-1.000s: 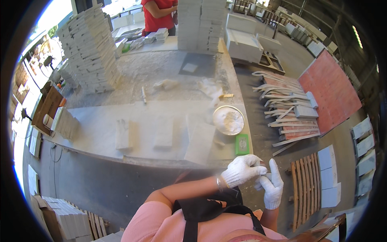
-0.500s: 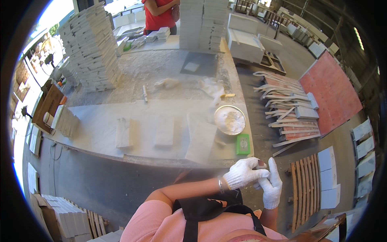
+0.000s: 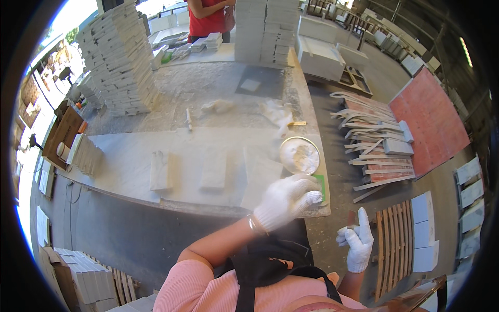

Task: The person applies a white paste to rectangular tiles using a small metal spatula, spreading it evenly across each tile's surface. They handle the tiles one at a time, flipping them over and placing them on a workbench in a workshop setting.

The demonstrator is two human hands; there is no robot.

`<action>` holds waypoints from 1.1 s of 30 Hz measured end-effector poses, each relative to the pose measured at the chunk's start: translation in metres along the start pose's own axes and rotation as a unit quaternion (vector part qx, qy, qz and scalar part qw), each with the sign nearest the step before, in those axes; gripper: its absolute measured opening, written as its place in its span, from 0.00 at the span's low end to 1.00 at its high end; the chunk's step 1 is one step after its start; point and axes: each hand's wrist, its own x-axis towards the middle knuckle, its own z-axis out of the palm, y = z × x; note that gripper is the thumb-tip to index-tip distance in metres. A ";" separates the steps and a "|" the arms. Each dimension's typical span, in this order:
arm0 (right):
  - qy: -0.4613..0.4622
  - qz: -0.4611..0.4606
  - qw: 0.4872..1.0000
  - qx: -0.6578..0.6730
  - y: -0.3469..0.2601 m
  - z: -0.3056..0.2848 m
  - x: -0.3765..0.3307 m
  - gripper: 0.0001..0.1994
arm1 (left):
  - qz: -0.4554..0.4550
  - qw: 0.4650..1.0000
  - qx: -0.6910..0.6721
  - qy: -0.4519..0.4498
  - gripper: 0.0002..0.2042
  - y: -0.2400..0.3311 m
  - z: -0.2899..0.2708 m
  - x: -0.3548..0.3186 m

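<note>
My left hand [image 3: 288,202], in a white knit glove, is over the front right corner of the worktable. Its thumb and fingers are apart, around the near side of a green box [image 3: 320,182], which they partly cover. Just beyond its fingertips stands a round bowl [image 3: 300,155] of white powder. Off the table's right edge is my right hand [image 3: 358,249], gloved too. A small thin brown piece [image 3: 352,217] shows at its fingers, held there, while the index finger points up.
Flat white stone pieces [image 3: 214,170] lie on the dusty table [image 3: 125,139]. Tall stacks of slabs [image 3: 117,62] stand at its far side, near a person in red [image 3: 205,21]. To the right are a red board [image 3: 429,122], white strips and a wooden pallet [image 3: 394,244].
The hands were together by the table's front right corner. My left hand has moved forward and left to the green box; my right hand has shifted slightly right with the brown piece.
</note>
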 end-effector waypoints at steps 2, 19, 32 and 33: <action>-0.010 0.000 1.000 0.000 0.002 0.000 0.002 0.34 | 0.053 0.987 0.148 0.013 0.18 -0.013 -0.016 0.003; -0.090 0.044 0.995 0.006 -0.016 0.043 0.027 0.29 | 0.060 0.917 0.361 -0.160 0.34 -0.053 -0.058 -0.012; -0.136 -0.057 0.982 -0.115 -0.033 0.092 0.079 0.08 | -0.173 0.947 0.268 0.043 0.31 -0.052 -0.081 -0.082; -0.145 -0.085 0.975 -0.143 -0.034 0.098 0.085 0.08 | -0.191 0.952 0.232 0.064 0.30 -0.047 -0.078 -0.087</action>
